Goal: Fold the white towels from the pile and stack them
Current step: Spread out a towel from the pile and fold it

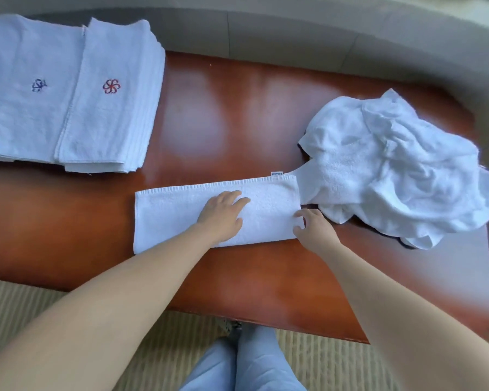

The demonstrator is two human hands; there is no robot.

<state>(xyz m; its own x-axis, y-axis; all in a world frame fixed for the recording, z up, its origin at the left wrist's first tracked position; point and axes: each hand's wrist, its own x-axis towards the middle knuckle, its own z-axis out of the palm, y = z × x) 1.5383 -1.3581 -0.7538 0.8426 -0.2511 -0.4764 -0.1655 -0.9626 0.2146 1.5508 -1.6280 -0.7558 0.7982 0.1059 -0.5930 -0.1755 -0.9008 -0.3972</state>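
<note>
On the table, towel: our left hand presses it flat.
Right hand: pinches towel's right end.
Tag: unreadable.

No text can be read: the small tag on the folded towel is too blurred, and the stacked towels carry only embroidered flower signs.

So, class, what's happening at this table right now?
A person is folding a white towel on a wooden table. The left hand presses flat on its middle while the right hand takes a grip on its right edge. An unfolded pile of towels lies to the right; stacks of folded towels sit at the far left.
</note>
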